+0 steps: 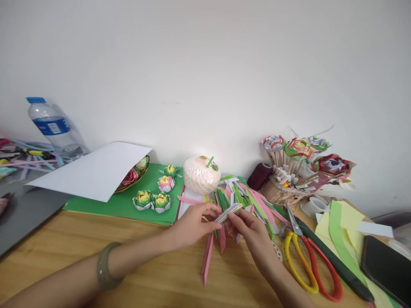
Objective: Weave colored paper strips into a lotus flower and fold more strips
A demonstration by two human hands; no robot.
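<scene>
Between my two hands is a small stack of folded paper strips [228,212], white with yellow and green edges. My left hand [195,220] pinches its left end between thumb and fingers. At the other end, my right hand [250,231] grips it the same way. Below and behind lies a heap of loose folded strips [257,201] in pink, green and white. One pink strip [207,259] sticks out toward me on the wooden table. A white textured round ornament [202,175] with a green stem stands just behind my left hand.
Several paper lotus flowers [151,201] sit on a green sheet [122,211], left. A white sheet [96,171] covers part of a basket. A water bottle [53,128] leans at the wall. Scissors [302,252], a phone [387,265] and a container of paper flowers [282,188] stand right.
</scene>
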